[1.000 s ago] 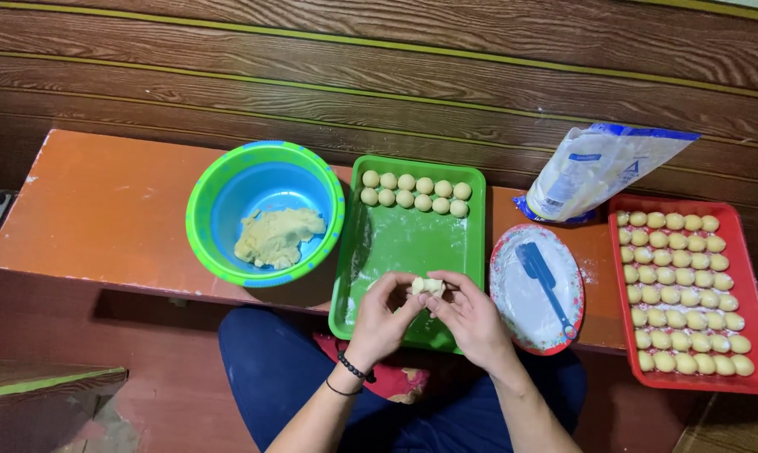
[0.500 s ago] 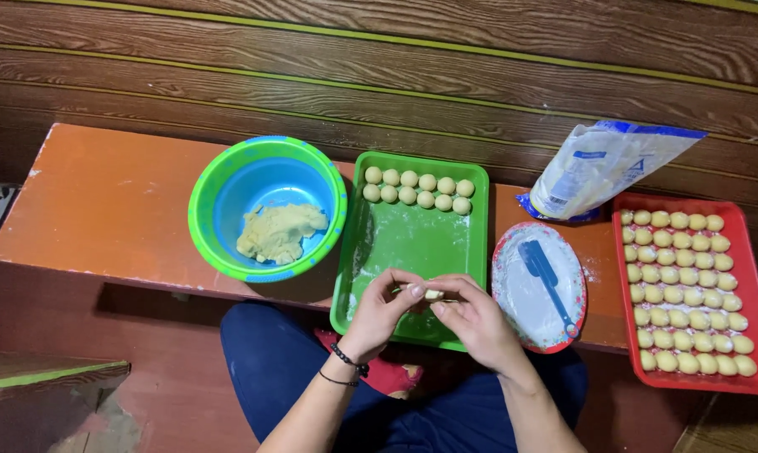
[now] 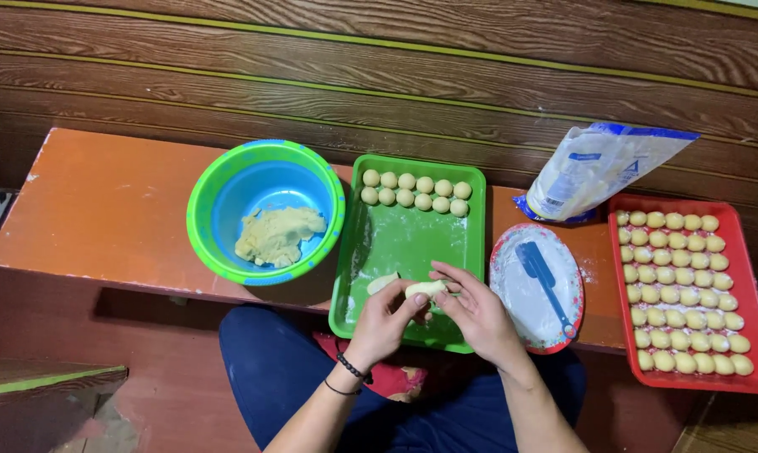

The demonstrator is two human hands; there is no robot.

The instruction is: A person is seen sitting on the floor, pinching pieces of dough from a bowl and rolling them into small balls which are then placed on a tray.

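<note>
left hand [image 3: 385,320] + right hand [image 3: 478,310]: both pinching 1 pale dough piece [image 3: 425,289] between fingertips, above near edge of green tray [image 3: 412,243] | second dough piece [image 3: 382,283] on tray by left hand | dough balls [image 3: 415,190] in 2 rows along tray's far edge | green-and-blue bowl [image 3: 265,210] left of tray, on orange bench [image 3: 102,205]

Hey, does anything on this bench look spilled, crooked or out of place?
Little stands out. White powder is smeared across the green tray, with a few specks on the orange bench beside the round plate. The powder bag lies tipped on its side. Both hands hold a dough piece; nothing looks broken.
</note>
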